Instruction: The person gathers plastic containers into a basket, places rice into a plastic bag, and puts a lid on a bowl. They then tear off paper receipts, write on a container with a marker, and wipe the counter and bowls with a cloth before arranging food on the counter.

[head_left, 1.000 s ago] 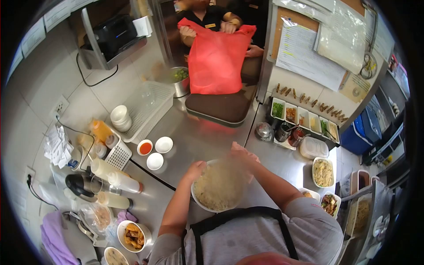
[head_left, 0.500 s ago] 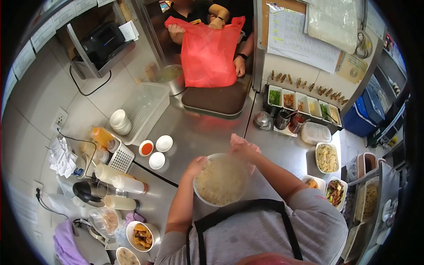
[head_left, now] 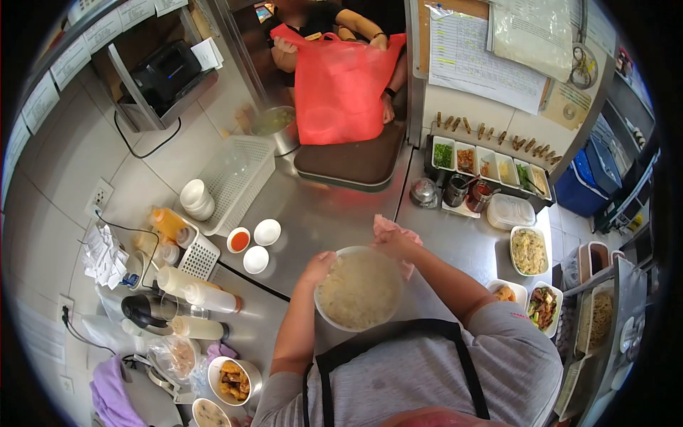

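Observation:
A round white bowl of pale, steaming food [head_left: 358, 290] is close to my body, above the steel counter. My left hand [head_left: 319, 268] grips its upper left rim. At the upper right rim is my right hand [head_left: 393, 244], closed on a pink cloth [head_left: 398, 229] that hangs past the fingers; steam blurs its contact with the bowl. Left of the bowl stand a small dish of orange-red sauce [head_left: 238, 240] and two white dishes, one of them nearest my left hand [head_left: 256, 260].
Across the counter, a co-worker's hands hold a red plastic bag [head_left: 339, 92] over a brown tray [head_left: 348, 162]. Squeeze bottles [head_left: 203, 290] and a white basket [head_left: 238, 181] stand left. Condiment trays [head_left: 491, 165] and food containers [head_left: 528, 250] are at right.
The co-worker's upper arm and hand have shifted right along the red bag, which now hangs more spread out. My hands and the bowl keep nearly the same place.

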Tool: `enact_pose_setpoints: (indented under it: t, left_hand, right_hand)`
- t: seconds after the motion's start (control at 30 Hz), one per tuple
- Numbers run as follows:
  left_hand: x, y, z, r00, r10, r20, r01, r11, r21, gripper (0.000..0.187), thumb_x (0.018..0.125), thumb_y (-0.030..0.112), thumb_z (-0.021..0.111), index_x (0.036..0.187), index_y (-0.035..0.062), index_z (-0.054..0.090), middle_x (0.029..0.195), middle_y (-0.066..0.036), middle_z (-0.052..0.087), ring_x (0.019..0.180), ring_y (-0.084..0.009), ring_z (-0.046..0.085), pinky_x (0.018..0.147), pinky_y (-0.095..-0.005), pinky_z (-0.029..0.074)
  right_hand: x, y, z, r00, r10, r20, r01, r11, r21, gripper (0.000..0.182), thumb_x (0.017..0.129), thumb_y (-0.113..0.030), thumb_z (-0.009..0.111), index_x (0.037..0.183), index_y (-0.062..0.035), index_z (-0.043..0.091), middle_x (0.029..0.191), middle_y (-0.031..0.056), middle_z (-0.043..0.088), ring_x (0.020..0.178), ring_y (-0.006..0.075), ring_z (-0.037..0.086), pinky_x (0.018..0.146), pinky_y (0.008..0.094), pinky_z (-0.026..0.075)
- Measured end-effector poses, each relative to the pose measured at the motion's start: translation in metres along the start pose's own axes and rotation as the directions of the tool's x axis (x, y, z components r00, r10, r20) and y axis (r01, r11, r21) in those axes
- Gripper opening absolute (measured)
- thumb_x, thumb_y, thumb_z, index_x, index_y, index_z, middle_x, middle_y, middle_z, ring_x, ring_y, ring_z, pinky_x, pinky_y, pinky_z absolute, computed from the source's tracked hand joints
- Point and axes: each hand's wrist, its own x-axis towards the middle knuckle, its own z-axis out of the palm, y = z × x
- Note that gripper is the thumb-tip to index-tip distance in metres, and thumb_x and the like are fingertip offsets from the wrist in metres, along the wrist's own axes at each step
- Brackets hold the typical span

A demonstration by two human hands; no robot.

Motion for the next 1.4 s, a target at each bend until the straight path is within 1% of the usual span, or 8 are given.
enact_pose_setpoints:
  t: [0.37,0.43,0.5,0.57,0.87,1.07,1.17,1.4]
  left_hand:
    - [0.013,-0.025,-0.003,0.998,-0.059,-0.037,0.058,0.998,-0.006,0.039,0.083,0.031,0.042,0.105,-0.0011,0.049,0.098,-0.008,0.055,0.088,-0.0153,0.051,0.077,-0.0273,0.039]
    - [0.008,-0.027,0.001,0.996,-0.062,-0.067,0.061,0.998,-0.010,0.037,0.083,0.031,0.044,0.103,0.0007,0.051,0.093,-0.006,0.056,0.082,-0.0130,0.051,0.072,-0.0260,0.040]
    - [0.006,-0.020,-0.002,0.991,-0.022,-0.129,0.026,0.999,0.033,0.035,0.083,0.030,0.044,0.101,0.0020,0.053,0.088,-0.004,0.057,0.077,-0.0118,0.051,0.068,-0.0253,0.041]
    - [-0.006,-0.014,0.000,0.995,-0.021,-0.100,0.022,1.000,0.016,0.033,0.083,0.029,0.044,0.099,0.0023,0.054,0.085,-0.004,0.057,0.073,-0.0115,0.050,0.066,-0.0253,0.041]
    - [-0.002,-0.017,0.002,0.989,0.031,-0.144,-0.039,0.998,-0.053,0.031,0.083,0.027,0.044,0.094,0.0004,0.055,0.079,-0.003,0.057,0.070,-0.0099,0.049,0.065,-0.0246,0.040]
    - [-0.001,-0.025,0.004,0.968,0.076,-0.239,-0.066,0.997,0.047,0.030,0.083,0.027,0.045,0.094,0.0005,0.055,0.081,-0.004,0.057,0.073,-0.0105,0.050,0.069,-0.0243,0.040]
    - [0.000,-0.033,0.007,0.960,0.043,-0.276,-0.052,0.998,-0.026,0.032,0.083,0.027,0.043,0.095,-0.0008,0.054,0.084,-0.012,0.058,0.077,-0.0201,0.054,0.070,-0.0289,0.040]
    - [-0.010,-0.025,0.007,0.974,-0.015,-0.225,-0.017,0.990,-0.139,0.030,0.084,0.024,0.044,0.095,-0.0019,0.054,0.082,-0.005,0.057,0.076,-0.0120,0.051,0.071,-0.0246,0.040]
  right_hand:
    - [0.019,0.026,-0.010,0.996,-0.081,0.032,0.087,0.927,-0.365,0.014,0.071,-0.023,0.055,0.076,-0.0112,0.060,0.072,0.0031,0.059,0.073,0.0114,0.054,0.064,0.0287,0.042]
    - [0.035,0.023,-0.009,0.993,0.099,-0.061,-0.094,0.992,0.084,0.014,0.070,-0.018,0.057,0.079,-0.0078,0.059,0.065,0.0056,0.057,0.059,0.0130,0.052,0.056,0.0275,0.041]
    - [0.060,0.025,-0.001,0.949,-0.266,-0.167,0.259,0.964,-0.061,0.016,0.070,-0.018,0.057,0.081,-0.0075,0.059,0.063,0.0052,0.057,0.057,0.0125,0.052,0.056,0.0276,0.042]
    - [0.081,0.028,0.020,0.993,-0.109,-0.049,0.119,0.946,0.301,0.016,0.070,-0.020,0.057,0.080,-0.0076,0.060,0.063,0.0042,0.057,0.058,0.0113,0.052,0.056,0.0270,0.043]
    - [0.037,-0.078,0.026,0.977,0.070,0.202,0.025,0.901,-0.433,0.025,0.069,-0.040,0.055,0.087,-0.0228,0.062,0.078,-0.0037,0.060,0.071,0.0183,0.054,0.072,0.0302,0.042]
    - [0.068,0.030,0.019,0.988,-0.151,0.025,0.151,0.935,-0.319,0.026,0.067,-0.033,0.060,0.078,-0.0097,0.062,0.072,0.0040,0.058,0.070,0.0147,0.053,0.061,0.0284,0.042]
    - [0.032,0.023,-0.005,0.999,0.014,0.043,-0.004,0.975,-0.220,0.022,0.067,-0.024,0.061,0.076,-0.0039,0.060,0.070,0.0082,0.059,0.061,0.0143,0.052,0.059,0.0263,0.042]
    - [-0.009,0.037,-0.042,0.999,0.044,0.003,-0.039,0.903,-0.427,0.016,0.068,-0.019,0.059,0.074,-0.0042,0.059,0.064,0.0071,0.057,0.059,0.0124,0.051,0.053,0.0258,0.042]
